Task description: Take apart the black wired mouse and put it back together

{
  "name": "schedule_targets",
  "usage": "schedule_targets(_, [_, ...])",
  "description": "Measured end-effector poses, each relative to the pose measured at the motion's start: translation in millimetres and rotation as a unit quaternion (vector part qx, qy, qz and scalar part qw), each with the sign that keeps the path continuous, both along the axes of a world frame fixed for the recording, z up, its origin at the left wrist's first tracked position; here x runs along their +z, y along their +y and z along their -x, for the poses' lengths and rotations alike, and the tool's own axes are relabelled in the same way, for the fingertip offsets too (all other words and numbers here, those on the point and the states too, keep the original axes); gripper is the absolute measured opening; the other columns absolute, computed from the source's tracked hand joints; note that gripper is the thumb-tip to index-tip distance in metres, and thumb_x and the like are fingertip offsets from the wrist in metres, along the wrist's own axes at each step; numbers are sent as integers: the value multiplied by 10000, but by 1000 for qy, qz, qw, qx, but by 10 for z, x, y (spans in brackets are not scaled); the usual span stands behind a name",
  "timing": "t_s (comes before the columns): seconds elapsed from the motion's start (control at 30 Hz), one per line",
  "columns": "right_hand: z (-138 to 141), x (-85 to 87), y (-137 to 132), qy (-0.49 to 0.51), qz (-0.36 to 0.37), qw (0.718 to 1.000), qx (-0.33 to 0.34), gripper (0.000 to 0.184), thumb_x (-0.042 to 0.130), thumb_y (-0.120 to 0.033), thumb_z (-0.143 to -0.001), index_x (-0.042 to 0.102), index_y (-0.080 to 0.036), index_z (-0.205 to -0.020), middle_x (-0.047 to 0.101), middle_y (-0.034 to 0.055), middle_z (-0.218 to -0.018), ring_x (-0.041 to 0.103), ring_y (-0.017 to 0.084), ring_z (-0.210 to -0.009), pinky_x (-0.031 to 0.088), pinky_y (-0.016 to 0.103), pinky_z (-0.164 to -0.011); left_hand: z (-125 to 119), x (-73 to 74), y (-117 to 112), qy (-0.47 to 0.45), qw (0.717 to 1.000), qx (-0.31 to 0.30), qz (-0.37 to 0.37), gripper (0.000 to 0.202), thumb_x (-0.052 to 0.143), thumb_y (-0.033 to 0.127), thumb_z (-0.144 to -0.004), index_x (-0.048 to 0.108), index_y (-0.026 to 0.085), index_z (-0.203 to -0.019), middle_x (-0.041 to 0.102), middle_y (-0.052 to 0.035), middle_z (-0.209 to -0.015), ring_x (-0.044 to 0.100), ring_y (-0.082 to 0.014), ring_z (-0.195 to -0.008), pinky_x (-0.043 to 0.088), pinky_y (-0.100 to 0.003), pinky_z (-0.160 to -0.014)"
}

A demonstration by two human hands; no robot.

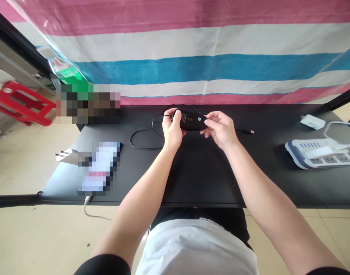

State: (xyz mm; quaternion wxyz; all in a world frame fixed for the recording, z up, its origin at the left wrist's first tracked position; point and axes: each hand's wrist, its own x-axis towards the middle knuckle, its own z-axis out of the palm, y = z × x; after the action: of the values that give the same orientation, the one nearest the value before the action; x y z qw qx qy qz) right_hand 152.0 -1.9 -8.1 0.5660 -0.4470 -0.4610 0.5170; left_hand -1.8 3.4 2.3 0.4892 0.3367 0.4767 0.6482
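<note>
A black wired computer mouse [192,121] is held above the black table, its underside with printed text and a small round sticker turned up toward me. My left hand [173,128] is closed around its left end, thumb on top. At the right end, my right hand [219,128] pinches the mouse's edge, where the thin cable also runs to the fingers. The black cable [146,148] loops on the table to the left and arcs behind the mouse. To the right of my right hand lies its USB plug [251,132].
A white power strip [299,154] and a white charger [312,122] are at the right. On the left lie a blurred phone [102,168] with a grey cable and a white plug-like item [68,156]. Behind hangs a striped sheet [192,68]; a red stool [23,103] stands beyond.
</note>
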Motion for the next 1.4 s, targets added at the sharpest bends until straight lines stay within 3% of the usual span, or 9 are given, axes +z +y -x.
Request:
schedule_targets(0.13, [2, 31, 7, 69, 46, 996, 12, 319, 703, -238, -615, 539, -227, -888, 639, -67, -713, 630, 104, -456, 454, 209, -370, -4, -13, -8, 13, 1000, -4, -28, 278, 742, 413, -808, 583, 221, -933, 496, 59, -662, 443, -39, -407, 296, -165, -351])
schedule_targets(0.27, [31, 66, -10, 94, 87, 992, 10, 300, 680, -213, -592, 561, -217, -867, 615, -73, -584, 624, 111, -453, 471, 201, -388, 8, -42, 10, 15, 999, -1, -32, 291, 757, 410, -801, 583, 217, -935, 496, 61, -669, 446, -32, -404, 286, -159, -333])
schedule_targets(0.6, [31, 71, -19, 119, 74, 990, 14, 268, 713, -182, -616, 576, -207, -844, 657, -75, -613, 644, 112, -445, 541, 214, -436, -9, -106, 15, -31, 993, -96, -66, 430, 824, 485, -704, 568, 212, -915, 586, 45, -695, 480, -56, -373, 380, -214, -349])
schedule_targets(0.77, [6, 40, -12, 128, 49, 990, 34, 329, 815, -256, -641, 580, -218, -869, 636, -91, -628, 664, 99, -493, 553, 194, -463, -59, -79, -27, -41, 982, -178, -43, 387, 851, 419, -649, 592, 157, -767, 625, 4, -656, 533, -87, -413, 475, -252, -397])
schedule_targets(1.17, [44, -20, 27, 118, 13, 993, -3, 535, 889, -560, -548, 591, -230, -847, 653, -76, -682, 647, 75, -529, 534, 175, -469, -77, 22, -22, -136, 977, -161, 16, 273, 776, 376, -662, 647, 142, -719, 587, 19, -556, 498, -75, -394, 463, -231, -397])
schedule_targets(1.3, [-51, -51, 77, 16, -13, 995, -99, 395, 764, -565, -705, 610, -216, -808, 670, -25, -726, 613, 95, -516, 485, 225, -447, -29, -6, 35, -153, 978, -140, 13, 262, 772, 366, -647, 646, 145, -709, 604, 16, -571, 495, -76, -392, 459, -233, -392])
schedule_targets(1.37, [-131, -58, 91, -133, -57, 976, -165, 255, 670, -460, -806, 634, -208, -790, 655, -12, -683, 594, 119, -523, 489, 268, -501, -9, -26, 58, -145, 981, -126, 12, 266, 780, 362, -635, 635, 149, -700, 593, 20, -561, 496, -79, -391, 457, -235, -390])
schedule_targets(1.4, [-170, -57, 92, -220, -85, 954, -187, 190, 635, -385, -832, 644, -203, -778, 664, 2, -689, 619, 140, -578, 525, 302, -598, -3, -33, 65, -138, 983, -120, 13, 269, 784, 361, -632, 634, 149, -704, 599, 18, -568, 496, -78, -391, 458, -235, -392])
